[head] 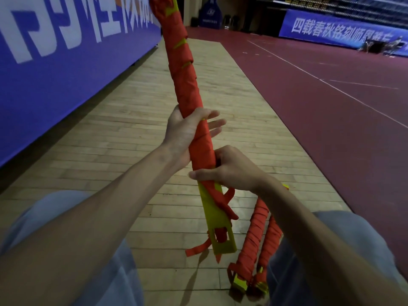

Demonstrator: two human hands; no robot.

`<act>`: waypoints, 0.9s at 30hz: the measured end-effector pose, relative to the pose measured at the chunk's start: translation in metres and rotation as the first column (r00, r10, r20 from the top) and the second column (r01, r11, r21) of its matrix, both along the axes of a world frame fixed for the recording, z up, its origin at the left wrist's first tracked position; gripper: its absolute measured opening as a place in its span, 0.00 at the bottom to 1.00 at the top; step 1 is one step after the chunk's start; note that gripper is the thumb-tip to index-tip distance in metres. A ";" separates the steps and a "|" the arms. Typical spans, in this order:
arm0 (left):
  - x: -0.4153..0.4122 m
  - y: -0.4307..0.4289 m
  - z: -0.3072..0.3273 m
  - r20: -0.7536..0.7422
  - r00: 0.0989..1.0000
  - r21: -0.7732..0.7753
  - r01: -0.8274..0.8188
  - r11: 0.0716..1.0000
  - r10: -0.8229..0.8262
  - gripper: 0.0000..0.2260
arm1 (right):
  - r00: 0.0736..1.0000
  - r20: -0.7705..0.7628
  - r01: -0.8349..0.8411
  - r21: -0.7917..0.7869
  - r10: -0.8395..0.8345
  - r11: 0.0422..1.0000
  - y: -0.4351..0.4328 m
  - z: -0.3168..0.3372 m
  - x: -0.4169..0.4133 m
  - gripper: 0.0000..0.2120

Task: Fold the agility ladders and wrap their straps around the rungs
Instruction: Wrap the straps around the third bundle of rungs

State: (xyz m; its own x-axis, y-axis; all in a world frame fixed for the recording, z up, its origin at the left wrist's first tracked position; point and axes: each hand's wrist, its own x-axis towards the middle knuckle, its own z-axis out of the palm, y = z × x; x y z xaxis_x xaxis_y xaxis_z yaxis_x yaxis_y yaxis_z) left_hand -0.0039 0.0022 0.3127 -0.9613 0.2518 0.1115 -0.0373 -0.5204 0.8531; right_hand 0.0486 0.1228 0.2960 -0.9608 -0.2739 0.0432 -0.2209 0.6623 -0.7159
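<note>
The ladder bundle [186, 85] is held on end, leaning left, clasped midway by the left hand [185, 133], lower by the right hand [234, 171], loose strap [220, 202] dangling just beneath.

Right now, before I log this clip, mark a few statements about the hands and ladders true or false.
1. Both hands grip one bundle. True: the left hand holds the held bundle above the right hand.
2. The held bundle lies flat on the wooden floor. False: it is lifted and slants up, away from the person.
3. Two wrapped bundles lie on the floor. True.
4. The strap is blue. False: it is orange, wound over yellow rungs.
5. A loose strap end hangs at the bottom. True.
</note>
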 end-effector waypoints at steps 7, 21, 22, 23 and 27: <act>-0.004 -0.004 0.001 -0.025 0.995 -0.144 -0.095 0.985 0.092 0.06 | 0.997 0.067 0.026 0.081 -0.032 0.996 -0.001 0.002 0.001 0.23; -0.017 -0.001 -0.002 0.007 0.989 -0.223 -0.144 0.964 0.149 0.13 | 0.977 0.213 -0.032 0.072 0.016 0.997 0.001 -0.003 0.001 0.19; -0.016 -0.002 -0.001 0.000 0.994 -0.203 -0.105 0.974 0.108 0.09 | 0.968 0.247 -0.055 0.009 0.051 0.998 0.004 0.000 0.003 0.19; -0.016 -0.004 0.000 -0.003 0.998 -0.187 -0.067 0.980 0.067 0.07 | 0.957 0.272 -0.087 -0.051 0.098 0.995 0.006 0.004 0.005 0.18; -0.016 -0.010 0.003 0.000 1.000 -0.124 -0.022 0.992 0.022 0.10 | 0.905 0.280 -0.262 -0.231 0.322 0.937 0.005 0.011 0.011 0.21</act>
